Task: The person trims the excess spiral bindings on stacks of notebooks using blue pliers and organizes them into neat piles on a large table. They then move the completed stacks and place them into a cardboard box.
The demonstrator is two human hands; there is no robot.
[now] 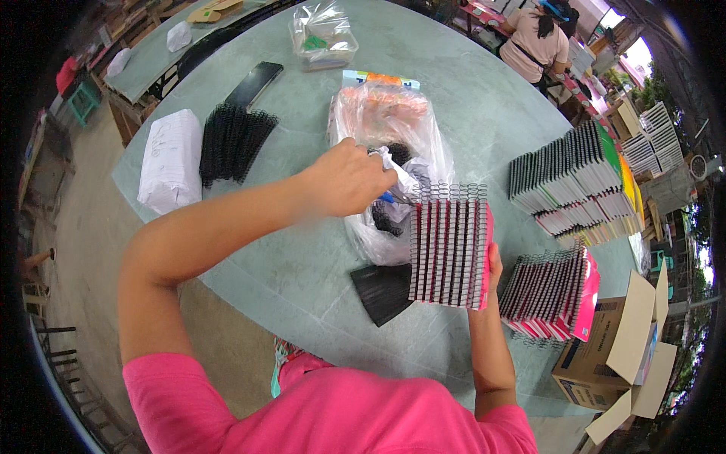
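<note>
My right hand (494, 265) grips a stack of pink-covered spiral notebooks (450, 257) from its right side, holding it upright with the coil bindings facing up. Loose coil ends stick out past the stack's top edge. At the upper left corner of the stack, my left hand (354, 178) is closed on blue-handled pliers (387, 197), whose dark tip reaches the coil ends. White crumpled wrapping (406, 172) beside the fingers hides part of the pliers. Just behind the stack lies a clear plastic bag (439, 144) with black coils inside.
More pink notebooks (548, 295) and a green-and-yellow-covered stack (575, 178) stand right, beside an open cardboard box (597, 348). Black coils (234, 144), a white wrapped package (171, 160) and a black phone (255, 85) lie left. A clear plastic tub (324, 45) sits far back. Another person (535, 41) sits beyond.
</note>
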